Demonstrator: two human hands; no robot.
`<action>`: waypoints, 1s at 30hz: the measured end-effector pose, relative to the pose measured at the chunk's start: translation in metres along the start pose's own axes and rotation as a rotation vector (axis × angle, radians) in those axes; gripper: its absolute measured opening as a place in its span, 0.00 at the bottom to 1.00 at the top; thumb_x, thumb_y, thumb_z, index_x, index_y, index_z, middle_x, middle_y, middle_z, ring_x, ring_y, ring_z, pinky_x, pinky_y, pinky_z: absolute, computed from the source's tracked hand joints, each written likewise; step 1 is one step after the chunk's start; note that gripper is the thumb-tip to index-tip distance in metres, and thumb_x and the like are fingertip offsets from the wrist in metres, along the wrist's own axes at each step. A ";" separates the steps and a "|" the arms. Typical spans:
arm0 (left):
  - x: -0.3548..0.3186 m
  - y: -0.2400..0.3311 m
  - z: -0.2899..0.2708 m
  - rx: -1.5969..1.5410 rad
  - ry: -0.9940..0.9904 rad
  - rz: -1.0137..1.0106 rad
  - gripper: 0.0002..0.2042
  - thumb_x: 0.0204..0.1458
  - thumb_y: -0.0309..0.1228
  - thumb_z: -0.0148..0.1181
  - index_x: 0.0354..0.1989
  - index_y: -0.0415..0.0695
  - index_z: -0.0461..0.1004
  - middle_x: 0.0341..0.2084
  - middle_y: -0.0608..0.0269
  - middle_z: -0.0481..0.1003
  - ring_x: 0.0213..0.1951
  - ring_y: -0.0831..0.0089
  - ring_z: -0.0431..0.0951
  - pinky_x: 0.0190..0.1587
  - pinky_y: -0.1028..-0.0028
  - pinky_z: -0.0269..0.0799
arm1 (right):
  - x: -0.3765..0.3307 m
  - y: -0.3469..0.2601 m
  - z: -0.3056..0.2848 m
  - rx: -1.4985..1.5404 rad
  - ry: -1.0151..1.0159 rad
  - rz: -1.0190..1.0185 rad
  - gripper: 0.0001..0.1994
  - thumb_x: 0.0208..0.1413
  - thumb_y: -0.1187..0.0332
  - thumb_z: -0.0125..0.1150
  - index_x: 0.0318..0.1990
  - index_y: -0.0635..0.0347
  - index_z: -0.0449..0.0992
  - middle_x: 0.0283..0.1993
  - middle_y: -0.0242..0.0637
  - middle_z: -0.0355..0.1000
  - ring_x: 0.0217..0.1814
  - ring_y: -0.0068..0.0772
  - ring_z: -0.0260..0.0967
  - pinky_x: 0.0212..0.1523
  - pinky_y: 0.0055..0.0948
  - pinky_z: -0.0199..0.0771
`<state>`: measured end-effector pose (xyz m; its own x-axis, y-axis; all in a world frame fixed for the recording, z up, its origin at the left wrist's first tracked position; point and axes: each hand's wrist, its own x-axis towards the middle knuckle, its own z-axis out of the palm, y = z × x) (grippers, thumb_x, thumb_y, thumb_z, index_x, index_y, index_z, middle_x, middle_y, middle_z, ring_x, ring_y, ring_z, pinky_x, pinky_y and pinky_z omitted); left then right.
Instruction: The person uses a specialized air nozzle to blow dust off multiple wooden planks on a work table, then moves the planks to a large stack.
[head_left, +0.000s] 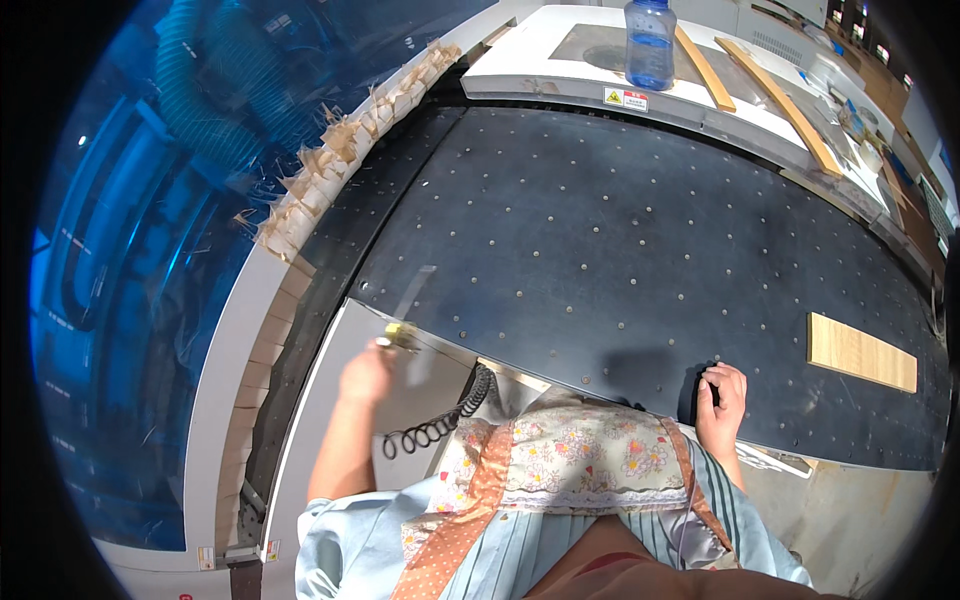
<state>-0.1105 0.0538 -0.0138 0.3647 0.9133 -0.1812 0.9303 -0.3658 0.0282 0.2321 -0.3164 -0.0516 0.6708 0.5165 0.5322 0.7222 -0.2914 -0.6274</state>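
Observation:
My left hand (367,375) is closed around an air blow gun (398,332) with a yellow part, held over the near left corner of the dark worktable (560,230). Its thin nozzle points up and away over the surface, smeared by motion. A black coiled hose (430,432) hangs at the table's near edge, to the right of this hand. My right hand (724,400) rests at the near edge with its fingers curled; a dark patch lies between thumb and fingers, and I cannot tell whether it is shadow or a thing. Right of it lies a short light wood board (860,352).
A blue-tinted machine cover (150,300) with a torn, paper-like fringe (350,140) stands along the left. Across the far side runs a white machine bed (530,60), bearing a blue water bottle (650,50) and two long wood strips (705,70). Small round studs dot the worktable.

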 end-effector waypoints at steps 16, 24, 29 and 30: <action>0.128 -0.054 0.017 -0.943 0.776 0.037 0.12 0.59 0.35 0.53 0.44 0.40 0.71 0.31 0.67 0.75 0.35 0.78 0.73 0.40 0.76 0.68 | -0.002 0.005 0.004 -0.003 -0.045 0.003 0.03 0.51 0.76 0.57 0.34 0.63 0.72 0.38 0.41 0.70 0.48 0.46 0.65 0.52 0.38 0.62; 0.131 -0.090 0.072 -0.822 0.733 -0.186 0.13 0.56 0.31 0.55 0.46 0.39 0.71 0.34 0.57 0.77 0.37 0.69 0.76 0.43 0.71 0.69 | -0.002 -0.004 0.006 -0.033 -0.018 0.026 0.03 0.51 0.76 0.56 0.33 0.63 0.72 0.38 0.41 0.71 0.48 0.46 0.65 0.52 0.38 0.63; 0.099 -0.051 0.061 -0.171 -0.169 -0.031 0.14 0.54 0.39 0.53 0.35 0.38 0.75 0.22 0.50 0.76 0.23 0.66 0.77 0.28 0.68 0.73 | -0.004 -0.005 0.004 -0.111 0.051 0.073 0.04 0.48 0.77 0.57 0.32 0.64 0.73 0.37 0.42 0.72 0.47 0.46 0.67 0.51 0.38 0.64; 0.086 -0.026 0.044 -0.150 -0.548 0.054 0.17 0.54 0.42 0.55 0.38 0.38 0.76 0.23 0.53 0.77 0.24 0.64 0.78 0.28 0.68 0.74 | -0.004 -0.002 0.004 -0.125 0.071 0.073 0.04 0.47 0.78 0.57 0.32 0.64 0.73 0.37 0.42 0.72 0.46 0.46 0.67 0.50 0.38 0.65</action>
<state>-0.1048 0.1340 -0.0738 0.3749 0.6531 -0.6580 0.9210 -0.3436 0.1836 0.2273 -0.3140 -0.0546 0.7292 0.4335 0.5294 0.6836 -0.4261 -0.5927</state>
